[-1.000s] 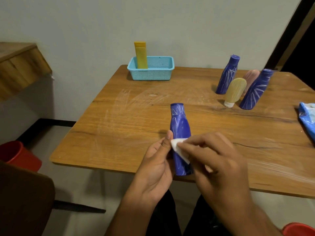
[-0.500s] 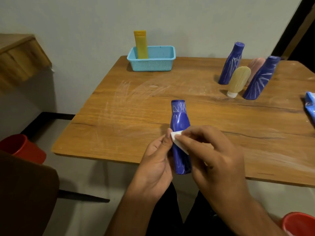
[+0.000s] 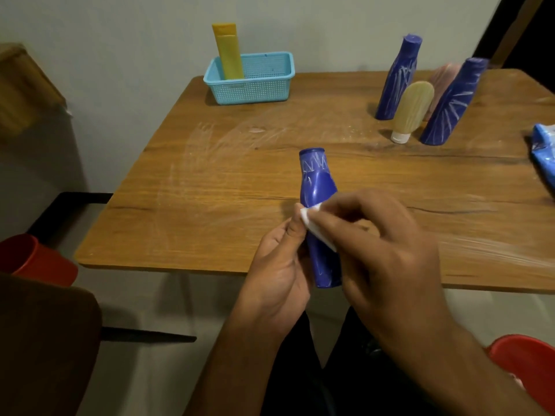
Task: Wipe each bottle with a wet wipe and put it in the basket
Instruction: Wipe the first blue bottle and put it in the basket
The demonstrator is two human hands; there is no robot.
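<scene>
Left hand point(image 3: 279, 265) grips the blue bottle point(image 3: 319, 211); right hand point(image 3: 381, 244) pinches the wet wipe point(image 3: 312, 223), mid-wipe (turquoise basket point(image 3: 255, 85) next, probably).

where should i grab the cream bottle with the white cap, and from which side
Grip the cream bottle round its wide upper body, coming from the front: it stands cap-down, and blue bottles crowd both sides while a pink one sits behind.
</scene>
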